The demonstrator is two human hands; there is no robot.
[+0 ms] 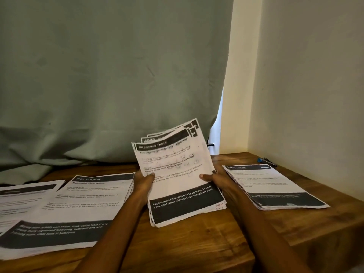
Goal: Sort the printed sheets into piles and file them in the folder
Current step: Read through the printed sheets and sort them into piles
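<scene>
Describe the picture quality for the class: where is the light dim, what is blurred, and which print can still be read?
Head view: dim, warm light, brighter on the wall at right. The held stack is motion-blurred, yet its "DRESSING TABLE" heading reads. The left hand and right hand look soft. The "MULTI-ROOM" sheet reads only in its heading; body text smears. Wide-angle bending shows at the table edges.

Two bare forearms in view, no sleeves visible up to the frame edge. No watch, bracelet or ring seen on either wrist or on the visible fingers. Left hand point(142, 183) and right hand point(213, 180): no gloves. Nails short where visible; finer detail blurred.
</scene>
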